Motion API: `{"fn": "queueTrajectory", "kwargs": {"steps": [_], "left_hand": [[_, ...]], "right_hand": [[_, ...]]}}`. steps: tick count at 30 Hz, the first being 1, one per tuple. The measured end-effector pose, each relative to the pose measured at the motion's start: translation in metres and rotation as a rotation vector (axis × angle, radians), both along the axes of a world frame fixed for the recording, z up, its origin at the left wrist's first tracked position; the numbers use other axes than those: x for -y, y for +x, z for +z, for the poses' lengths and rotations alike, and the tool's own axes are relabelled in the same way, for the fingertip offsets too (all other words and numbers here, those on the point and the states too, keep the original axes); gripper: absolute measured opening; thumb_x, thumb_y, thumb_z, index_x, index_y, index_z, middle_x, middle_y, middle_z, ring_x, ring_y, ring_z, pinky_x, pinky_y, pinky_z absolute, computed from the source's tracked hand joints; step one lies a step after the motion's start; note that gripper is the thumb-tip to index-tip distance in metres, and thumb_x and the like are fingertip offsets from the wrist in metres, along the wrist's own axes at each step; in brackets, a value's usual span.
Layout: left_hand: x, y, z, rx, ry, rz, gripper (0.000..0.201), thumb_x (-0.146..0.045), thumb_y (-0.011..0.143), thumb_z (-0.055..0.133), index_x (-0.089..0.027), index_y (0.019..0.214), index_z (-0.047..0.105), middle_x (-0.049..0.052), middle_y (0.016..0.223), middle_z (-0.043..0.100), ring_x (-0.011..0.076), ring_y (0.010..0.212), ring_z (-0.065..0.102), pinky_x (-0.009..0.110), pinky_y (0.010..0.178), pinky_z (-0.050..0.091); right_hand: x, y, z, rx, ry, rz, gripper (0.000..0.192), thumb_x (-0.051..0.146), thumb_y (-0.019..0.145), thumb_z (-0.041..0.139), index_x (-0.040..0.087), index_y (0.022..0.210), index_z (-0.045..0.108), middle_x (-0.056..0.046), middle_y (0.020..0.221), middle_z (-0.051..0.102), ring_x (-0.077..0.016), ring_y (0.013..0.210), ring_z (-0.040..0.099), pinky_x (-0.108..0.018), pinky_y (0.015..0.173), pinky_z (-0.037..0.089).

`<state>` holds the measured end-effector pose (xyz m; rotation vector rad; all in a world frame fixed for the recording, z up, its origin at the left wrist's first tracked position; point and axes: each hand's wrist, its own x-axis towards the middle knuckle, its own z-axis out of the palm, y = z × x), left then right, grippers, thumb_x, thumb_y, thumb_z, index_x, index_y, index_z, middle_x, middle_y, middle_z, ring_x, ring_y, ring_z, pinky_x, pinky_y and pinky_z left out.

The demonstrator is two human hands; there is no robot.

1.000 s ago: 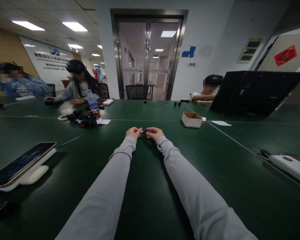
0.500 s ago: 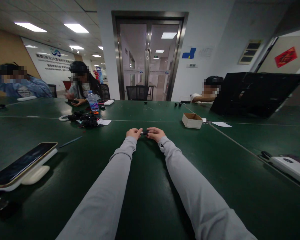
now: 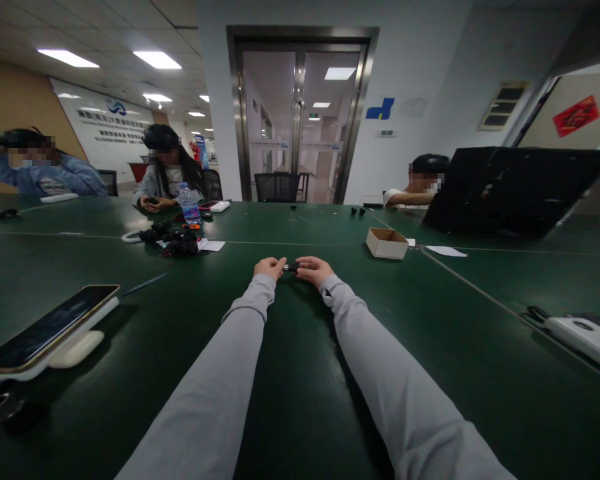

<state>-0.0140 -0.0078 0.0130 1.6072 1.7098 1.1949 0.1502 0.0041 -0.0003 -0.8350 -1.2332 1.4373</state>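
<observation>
Both arms reach forward in light grey sleeves over a dark green table [image 3: 290,373]. Between my hands is a small black stick-like piece with a silvery end [image 3: 292,267], held level just above the tabletop; its exact kind is too small to make out. My left hand [image 3: 269,268] pinches the silvery end between thumb and fingers. The black end is gripped by the fingers of my right hand [image 3: 316,269]. Part of the piece is hidden by the fingertips.
A cardboard box [image 3: 387,244] stands right of my hands. Black gear [image 3: 173,239] and a water bottle [image 3: 190,205] are at the left. Nearer lie a phone [image 3: 50,330] on a white stand and a power strip [image 3: 587,340]. A black monitor [image 3: 517,190] and several people are beyond.
The view has shifted slightly, so everything sits a little lower and to the right. Both hands keep the small black piece between them, almost unmoved.
</observation>
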Motion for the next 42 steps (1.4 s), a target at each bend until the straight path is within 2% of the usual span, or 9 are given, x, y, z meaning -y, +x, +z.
{"fn": "queueTrajectory", "kwargs": {"steps": [7, 16, 21, 25, 28, 32, 35, 38, 42], "left_hand": [[-0.005, 0.000, -0.011, 0.321, 0.087, -0.175, 0.022, -0.036, 0.065, 0.061, -0.015, 0.071, 0.060, 0.002, 0.061, 0.061, 0.0112, 0.055, 0.055, 0.024, 0.055, 0.045], [-0.002, -0.003, -0.005, 0.415, 0.170, -0.300, 0.019, -0.018, 0.055, 0.070, -0.013, 0.072, 0.061, 0.006, 0.081, 0.066, 0.0147, 0.079, 0.060, 0.034, 0.084, 0.044], [-0.002, 0.002, -0.006, 0.484, 0.081, -0.242, 0.025, -0.025, 0.062, 0.067, -0.013, 0.083, 0.059, 0.008, 0.086, 0.065, 0.0138, 0.070, 0.061, 0.027, 0.063, 0.048], [-0.001, 0.006, -0.005, 0.466, -0.073, -0.188, 0.021, -0.033, 0.073, 0.056, -0.013, 0.080, 0.056, 0.004, 0.066, 0.061, 0.0098, 0.047, 0.055, 0.020, 0.043, 0.040], [0.000, 0.005, -0.006, 0.384, -0.003, -0.241, 0.017, -0.029, 0.071, 0.059, -0.014, 0.077, 0.056, 0.001, 0.060, 0.058, 0.0088, 0.049, 0.054, 0.018, 0.042, 0.038], [0.001, 0.001, -0.007, 0.364, 0.093, -0.340, 0.031, -0.026, 0.065, 0.065, -0.018, 0.093, 0.056, 0.004, 0.080, 0.062, 0.0095, 0.062, 0.057, 0.018, 0.050, 0.043], [-0.001, 0.002, -0.008, 0.365, 0.022, -0.279, 0.037, -0.033, 0.071, 0.059, -0.018, 0.104, 0.051, 0.003, 0.074, 0.061, 0.0086, 0.054, 0.054, 0.019, 0.048, 0.042], [-0.003, 0.004, -0.009, 0.304, -0.005, -0.227, 0.026, -0.035, 0.076, 0.052, -0.015, 0.092, 0.055, -0.002, 0.054, 0.052, 0.0072, 0.043, 0.046, 0.019, 0.045, 0.037], [-0.005, 0.005, -0.009, 0.299, 0.035, -0.195, 0.023, -0.026, 0.067, 0.061, -0.017, 0.087, 0.057, -0.004, 0.058, 0.053, 0.0059, 0.045, 0.046, 0.018, 0.046, 0.037]], "right_hand": [[0.004, -0.002, 0.006, -0.010, -0.081, -0.032, 0.018, 0.006, 0.066, 0.067, 0.012, 0.082, 0.061, -0.004, 0.064, 0.064, -0.0127, 0.056, 0.063, -0.018, 0.050, 0.053], [0.005, -0.004, 0.010, -0.011, -0.133, -0.077, 0.010, 0.011, 0.071, 0.066, 0.009, 0.079, 0.059, -0.004, 0.054, 0.062, -0.0117, 0.047, 0.061, -0.016, 0.045, 0.052], [0.007, -0.004, 0.012, -0.017, -0.143, -0.085, 0.011, 0.013, 0.070, 0.067, 0.010, 0.077, 0.059, -0.003, 0.052, 0.061, -0.0117, 0.046, 0.061, -0.017, 0.045, 0.052], [0.008, -0.004, 0.013, -0.013, -0.132, -0.069, 0.010, 0.010, 0.070, 0.066, 0.010, 0.078, 0.060, -0.004, 0.054, 0.063, -0.0112, 0.047, 0.061, -0.016, 0.047, 0.052], [0.009, -0.003, 0.013, -0.004, -0.132, -0.063, 0.008, 0.009, 0.071, 0.064, 0.010, 0.079, 0.060, -0.004, 0.055, 0.063, -0.0111, 0.048, 0.061, -0.016, 0.047, 0.052], [0.010, -0.003, 0.014, 0.000, -0.138, -0.074, 0.007, 0.008, 0.073, 0.062, 0.009, 0.079, 0.060, -0.005, 0.055, 0.063, -0.0114, 0.046, 0.061, -0.017, 0.046, 0.052], [0.009, -0.003, 0.014, 0.000, -0.142, -0.073, 0.008, 0.008, 0.073, 0.062, 0.009, 0.080, 0.060, -0.005, 0.054, 0.063, -0.0117, 0.048, 0.061, -0.016, 0.047, 0.052], [0.009, -0.003, 0.013, 0.002, -0.140, -0.064, 0.008, 0.007, 0.072, 0.062, 0.009, 0.079, 0.061, -0.004, 0.052, 0.062, -0.0116, 0.049, 0.062, -0.016, 0.046, 0.052], [0.008, -0.002, 0.012, 0.006, -0.137, -0.054, 0.007, 0.009, 0.071, 0.064, 0.010, 0.078, 0.062, -0.004, 0.052, 0.062, -0.0116, 0.048, 0.061, -0.016, 0.045, 0.052]]}}
